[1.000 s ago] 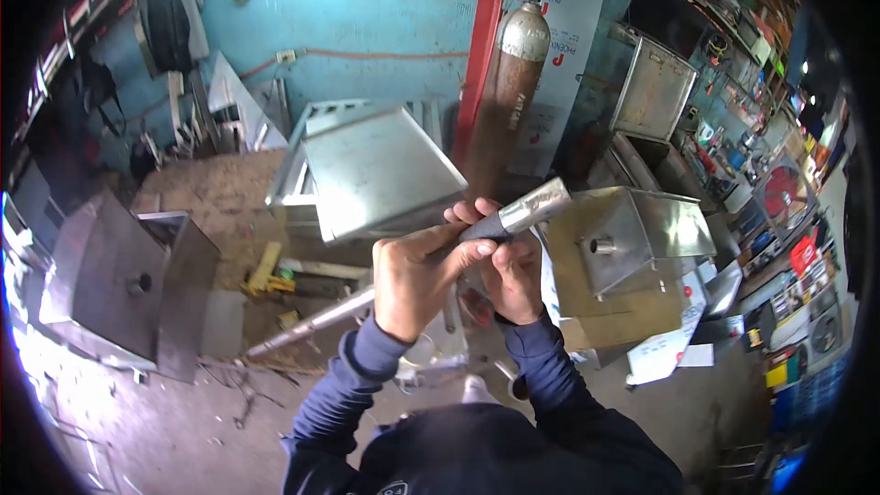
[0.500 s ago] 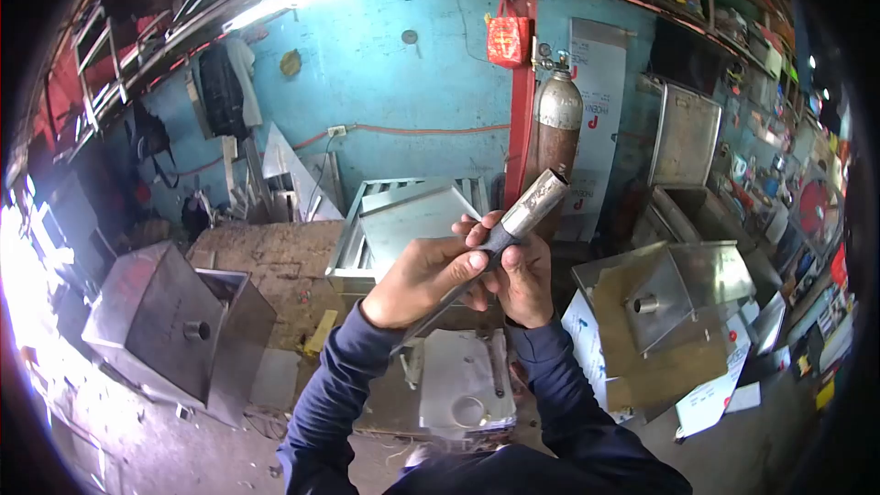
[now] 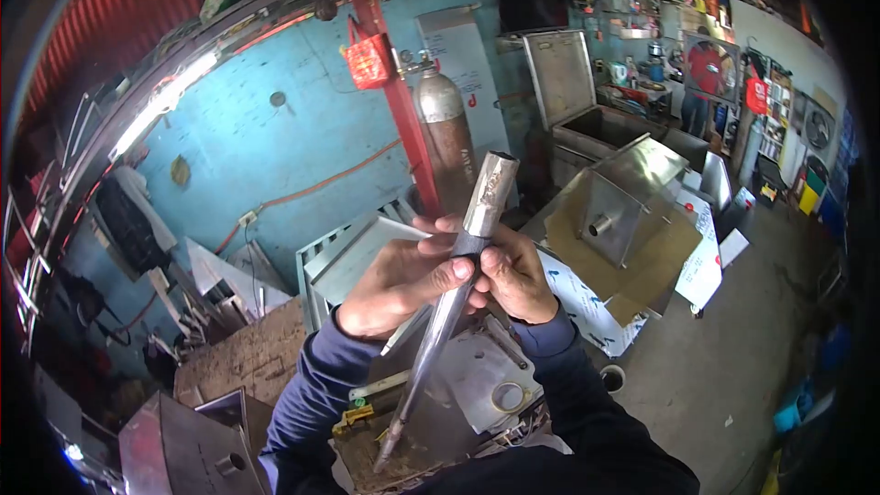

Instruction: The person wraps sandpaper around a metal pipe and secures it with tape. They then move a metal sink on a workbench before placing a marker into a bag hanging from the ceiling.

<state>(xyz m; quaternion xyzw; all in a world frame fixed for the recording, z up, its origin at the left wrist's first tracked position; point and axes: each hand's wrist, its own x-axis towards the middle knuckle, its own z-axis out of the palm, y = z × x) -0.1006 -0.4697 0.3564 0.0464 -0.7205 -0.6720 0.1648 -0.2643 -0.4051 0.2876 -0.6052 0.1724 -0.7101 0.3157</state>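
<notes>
A long metal tube (image 3: 429, 357) runs up from the lower middle of the view, with a wider, scuffed metal sleeve (image 3: 490, 194) at its upper end. Dark grey material wraps it just below the sleeve. My left hand (image 3: 399, 282) holds the tube from the left, thumb on the grey part and some fingers behind it. From the other side my right hand (image 3: 516, 277) grips the same spot, its thumb close to the left thumb. Beneath the hands lies a flat metal plate (image 3: 477, 371) with a round ring (image 3: 508, 396) on it.
A wooden bench (image 3: 247, 348) is at the left, with a metal box (image 3: 174, 445) before it. A sheet-metal hood (image 3: 612, 220) sits on cardboard at the right. A gas cylinder (image 3: 449, 133) stands by a red post (image 3: 403, 128). Another person (image 3: 704, 73) stands far back right.
The view has swung to the right. The tube now stands more upright, with more of its lower length showing. Both hands keep their hold on it.
</notes>
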